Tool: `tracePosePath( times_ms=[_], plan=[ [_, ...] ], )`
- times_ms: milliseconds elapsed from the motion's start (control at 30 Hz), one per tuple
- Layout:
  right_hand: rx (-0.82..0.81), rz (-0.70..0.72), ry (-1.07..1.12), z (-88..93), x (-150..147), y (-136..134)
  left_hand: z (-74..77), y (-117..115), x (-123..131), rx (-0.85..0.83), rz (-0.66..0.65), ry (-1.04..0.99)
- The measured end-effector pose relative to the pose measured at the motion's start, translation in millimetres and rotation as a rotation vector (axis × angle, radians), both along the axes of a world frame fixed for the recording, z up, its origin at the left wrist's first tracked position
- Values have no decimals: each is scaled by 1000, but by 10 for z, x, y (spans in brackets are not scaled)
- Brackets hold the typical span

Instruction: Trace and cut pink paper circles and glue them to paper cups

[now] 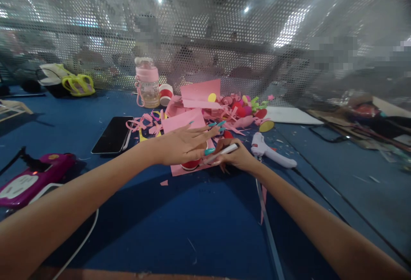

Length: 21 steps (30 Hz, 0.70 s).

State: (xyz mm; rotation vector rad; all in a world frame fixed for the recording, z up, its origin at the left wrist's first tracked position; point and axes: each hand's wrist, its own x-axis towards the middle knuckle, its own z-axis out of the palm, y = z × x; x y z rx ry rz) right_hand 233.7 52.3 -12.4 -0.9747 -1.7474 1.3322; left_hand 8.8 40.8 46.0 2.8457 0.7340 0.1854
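Note:
My left hand point(184, 144) lies flat, fingers stretched out, pressing a red and white round object point(190, 165) onto a pink paper sheet point(183, 122) on the blue table point(180, 224). My right hand point(233, 156) is closed round a white pen point(221, 153), its tip at the edge of the round object under my left fingers. Both hands touch each other over the paper.
A white glue gun point(271, 151) lies right of my right hand. A black phone point(113, 134) lies to the left, with a purple device point(34, 178) further left. A pink bottle point(147, 84), a tape roll point(166, 94) and paper scraps point(239, 111) sit behind, before a perforated screen point(224, 36).

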Motion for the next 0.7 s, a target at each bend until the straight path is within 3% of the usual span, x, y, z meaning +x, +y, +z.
tracePosePath(
  times_ms=[167, 700],
  plan=[
    [-157, -6, 31, -23, -32, 58, -5, -5, 0, 7, -3, -11],
    [-236, 96, -7, -17, -72, 363, 17, -13, -1, 5, -18, -11]
  ],
)
